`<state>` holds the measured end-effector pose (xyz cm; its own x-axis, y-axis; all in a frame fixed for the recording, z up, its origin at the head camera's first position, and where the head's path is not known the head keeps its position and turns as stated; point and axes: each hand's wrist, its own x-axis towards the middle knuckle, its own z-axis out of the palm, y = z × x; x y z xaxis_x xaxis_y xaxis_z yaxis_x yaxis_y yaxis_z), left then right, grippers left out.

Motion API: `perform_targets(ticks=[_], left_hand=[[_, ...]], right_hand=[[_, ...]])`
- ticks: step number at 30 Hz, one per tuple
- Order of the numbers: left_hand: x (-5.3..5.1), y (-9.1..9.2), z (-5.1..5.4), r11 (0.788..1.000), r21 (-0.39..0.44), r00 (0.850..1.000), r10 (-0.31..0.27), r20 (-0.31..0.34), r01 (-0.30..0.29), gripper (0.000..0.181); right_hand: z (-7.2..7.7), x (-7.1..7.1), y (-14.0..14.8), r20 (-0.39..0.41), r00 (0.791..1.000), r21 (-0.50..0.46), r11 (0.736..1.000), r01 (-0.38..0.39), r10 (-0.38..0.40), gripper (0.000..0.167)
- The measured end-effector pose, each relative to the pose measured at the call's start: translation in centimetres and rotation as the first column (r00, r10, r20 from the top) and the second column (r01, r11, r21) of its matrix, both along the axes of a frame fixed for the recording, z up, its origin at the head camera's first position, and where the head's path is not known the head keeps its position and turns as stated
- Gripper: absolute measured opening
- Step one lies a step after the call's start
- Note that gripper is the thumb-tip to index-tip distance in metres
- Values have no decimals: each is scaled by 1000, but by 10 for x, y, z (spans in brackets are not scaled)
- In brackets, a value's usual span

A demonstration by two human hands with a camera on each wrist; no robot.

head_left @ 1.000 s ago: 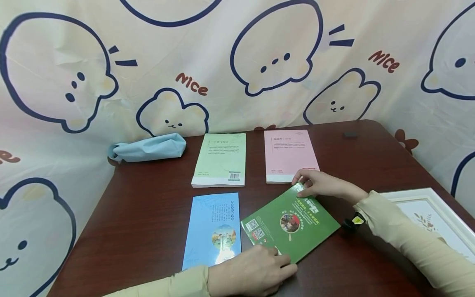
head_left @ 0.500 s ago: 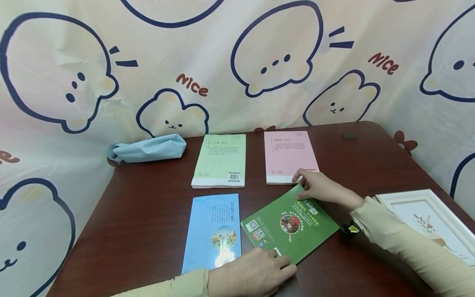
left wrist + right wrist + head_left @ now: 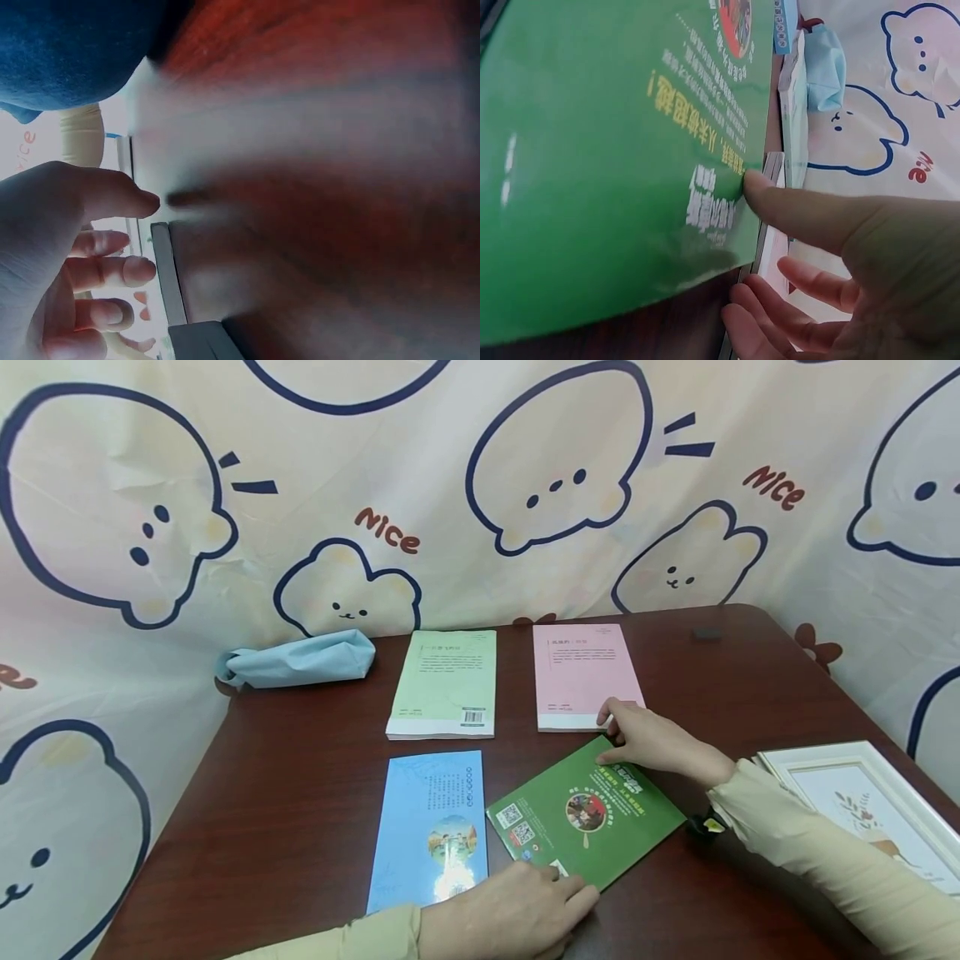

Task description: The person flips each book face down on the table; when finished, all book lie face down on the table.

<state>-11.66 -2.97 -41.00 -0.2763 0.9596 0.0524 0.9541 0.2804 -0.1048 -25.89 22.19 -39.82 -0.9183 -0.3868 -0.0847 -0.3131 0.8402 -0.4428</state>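
Observation:
A green booklet lies at an angle on the dark table, its printed back cover facing up. My left hand rests at its near corner, fingers over the edge; in the left wrist view the thumb stands apart from the fingers. At the far corner is my right hand. Its thumb touches the cover in the right wrist view, while the loosely bent fingers lie past the edge, apart from the thumb. To the left lies a blue book, partly hidden by the left hand.
A light green book and a pink book lie farther back. A light-blue cloth bundle sits at the back left. On the right is a white picture frame, partly behind my sleeve. A small dark block lies near the back edge.
My right hand has shifted slightly, its fingertips moving a little right along the far corner. The green booklet and left hand stay almost in place.

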Motion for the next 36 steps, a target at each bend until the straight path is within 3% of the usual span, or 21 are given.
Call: perform_targets(ticks=[2,5,7,9,12,14,15,18,20,22,24,28,33,36], left_hand=[[0,0,0,1000,20,1000,-3,5,3,20],[-1,0,1,997,73,997,-11,-78,17,20],[-3,0,4,992,128,990,16,-141,2,19],[-7,0,8,981,188,983,83,-163,-52,21],[-16,-2,17,945,257,969,230,-87,-201,25],[-22,-4,22,906,267,942,336,14,-328,31],[-25,-5,24,883,257,919,388,68,-392,35],[-33,-10,27,810,185,826,515,230,-556,47],[-36,-12,26,773,132,767,563,308,-621,53],[-39,-14,24,753,94,729,587,352,-652,56],[-41,-14,21,748,83,718,591,369,-658,58],[-43,-12,17,745,82,709,587,391,-662,59],[-43,-10,15,732,80,681,581,447,-677,60],[-43,-9,14,731,82,677,576,458,-678,60]], right_hand=[[1,2,3,-8,1000,14,1000,12,-12,55],[6,6,12,-2,999,5,999,49,-49,56],[11,12,20,15,995,0,995,101,-101,56],[17,21,29,75,984,2,987,160,-160,53],[25,38,44,192,951,27,970,242,-242,46],[30,51,53,265,922,46,959,281,-283,46],[31,57,57,287,911,57,954,294,-298,50],[31,74,68,344,875,55,937,345,-342,65],[30,83,75,391,848,27,925,380,-359,76],[27,90,81,454,813,-32,905,424,-365,81],[24,95,88,520,778,-102,879,466,-352,83],[18,102,95,622,727,-234,817,527,-291,80],[10,109,89,666,706,-325,757,568,-243,75],[8,110,81,672,701,-352,730,586,-238,73]])
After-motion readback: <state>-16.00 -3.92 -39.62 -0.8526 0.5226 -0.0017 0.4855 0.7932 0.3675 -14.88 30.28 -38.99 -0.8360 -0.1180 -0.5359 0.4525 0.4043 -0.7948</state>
